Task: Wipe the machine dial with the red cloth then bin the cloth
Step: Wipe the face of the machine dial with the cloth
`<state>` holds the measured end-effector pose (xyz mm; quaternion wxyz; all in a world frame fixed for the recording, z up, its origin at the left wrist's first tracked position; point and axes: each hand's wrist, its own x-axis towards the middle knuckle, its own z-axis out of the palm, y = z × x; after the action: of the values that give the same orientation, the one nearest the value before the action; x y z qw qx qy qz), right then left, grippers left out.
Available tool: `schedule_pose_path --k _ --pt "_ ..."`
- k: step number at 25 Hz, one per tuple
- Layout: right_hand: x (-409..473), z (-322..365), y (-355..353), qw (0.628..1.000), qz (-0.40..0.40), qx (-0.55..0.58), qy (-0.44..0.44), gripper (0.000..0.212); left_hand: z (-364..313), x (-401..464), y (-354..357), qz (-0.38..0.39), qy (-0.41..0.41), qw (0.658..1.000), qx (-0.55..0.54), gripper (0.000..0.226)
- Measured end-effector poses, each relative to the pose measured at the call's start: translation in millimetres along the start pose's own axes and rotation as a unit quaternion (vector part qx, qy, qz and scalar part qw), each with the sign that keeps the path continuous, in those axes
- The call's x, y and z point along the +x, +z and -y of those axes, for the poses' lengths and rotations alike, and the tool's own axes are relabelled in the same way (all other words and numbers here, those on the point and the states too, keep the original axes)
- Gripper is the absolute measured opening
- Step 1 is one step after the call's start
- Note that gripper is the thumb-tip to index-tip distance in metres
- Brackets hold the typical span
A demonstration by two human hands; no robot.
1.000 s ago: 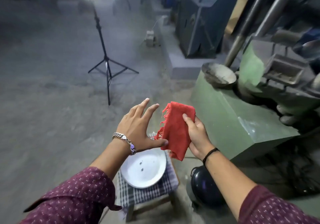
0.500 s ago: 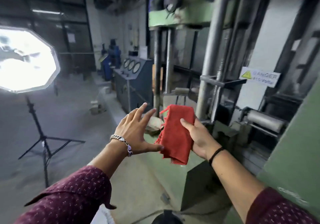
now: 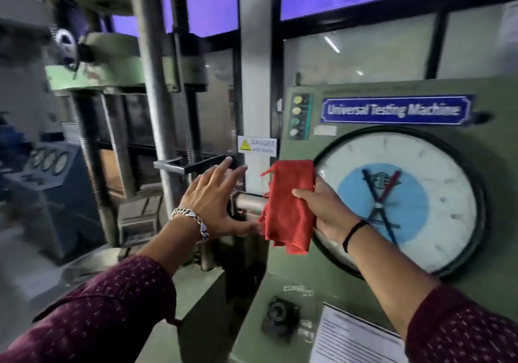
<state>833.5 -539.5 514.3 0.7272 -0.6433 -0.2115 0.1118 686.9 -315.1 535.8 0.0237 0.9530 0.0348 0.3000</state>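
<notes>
A folded red cloth (image 3: pixel 288 205) with frayed edges hangs from my right hand (image 3: pixel 322 208), which grips it by its right side. The cloth sits just left of the big round machine dial (image 3: pixel 420 194), a white face with a blue centre and crossed needles in a black rim; whether cloth and dial touch is unclear. My left hand (image 3: pixel 215 200) is spread flat with fingers apart, its thumb close to the cloth's lower left edge, holding nothing. No bin is in view.
The dial is set in a green cabinet (image 3: pixel 490 278) labelled Universal Testing Machine, with indicator lamps (image 3: pixel 297 116) above and a knob (image 3: pixel 280 315) below. Steel columns (image 3: pixel 157 110) and a danger sign (image 3: pixel 256 145) stand to the left. A blue gauge console (image 3: pixel 47 163) is at far left.
The view has swung up and to the right from the floor and stool to the machine front. The dial is now in view beside the cloth; both hands keep the same pose.
</notes>
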Motion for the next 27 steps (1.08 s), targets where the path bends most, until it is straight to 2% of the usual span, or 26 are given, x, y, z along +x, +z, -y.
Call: schedule_pose_path --k 3,7,11,15,17,18,20,21,22,24,25,27 --pt "-0.5 -1.3 -82.7 0.998 -0.068 -0.017 -0.005 0.042 -61.9 37.0 29.3 0.01 0.039 0.999 -0.019 0.145" --pt "-6.9 -9.3 -166.8 0.989 -0.144 -0.032 -0.004 0.048 -122.7 75.0 68.0 0.016 0.09 0.995 -0.043 0.141" --pt "-6.7 -24.4 -226.0 0.982 -0.185 -0.047 0.008 0.042 -158.0 112.9 103.8 0.026 0.131 0.988 -0.074 0.139" --pt "5.0 -41.7 -257.6 0.96 -0.265 -0.083 0.01 0.042 -165.7 144.6 147.1 0.054 0.155 0.981 -0.103 0.139" --pt "16.7 -47.9 -271.7 0.932 -0.343 -0.111 -0.023 0.041 -156.4 162.6 170.2 0.059 0.172 0.978 -0.102 0.138" --pt "25.3 -47.5 -279.0 0.905 -0.4 -0.133 -0.055 0.041 -148.0 174.5 181.9 0.062 0.18 0.976 -0.102 0.137" --pt "45.2 -45.5 -299.1 0.827 -0.505 -0.221 -0.109 0.054 -134.4 197.8 205.6 0.063 0.194 0.974 -0.1 0.136" --pt "60.5 -46.2 -309.4 0.796 -0.521 -0.287 -0.116 0.062 -131.2 208.5 217.7 0.066 0.202 0.972 -0.099 0.136" --pt "82.7 -48.5 -315.1 0.778 -0.498 -0.368 -0.109 0.068 -131.8 222.3 232.4 0.074 0.214 0.969 -0.097 0.135" --pt "130.2 -66.4 -312.1 0.766 -0.355 -0.537 -0.014 0.082 -147.1 253.8 256.5 0.079 0.261 0.959 -0.073 0.133" --pt "145.7 -85.7 -310.7 0.753 -0.31 -0.58 0.029 0.087 -159.9 271.4 267.6 0.072 0.287 0.954 -0.05 0.134" --pt "144.8 -126.2 -321.3 0.712 -0.293 -0.638 0.013 0.085 -183.4 305.8 285.6 0.05 0.316 0.947 0.019 0.144"
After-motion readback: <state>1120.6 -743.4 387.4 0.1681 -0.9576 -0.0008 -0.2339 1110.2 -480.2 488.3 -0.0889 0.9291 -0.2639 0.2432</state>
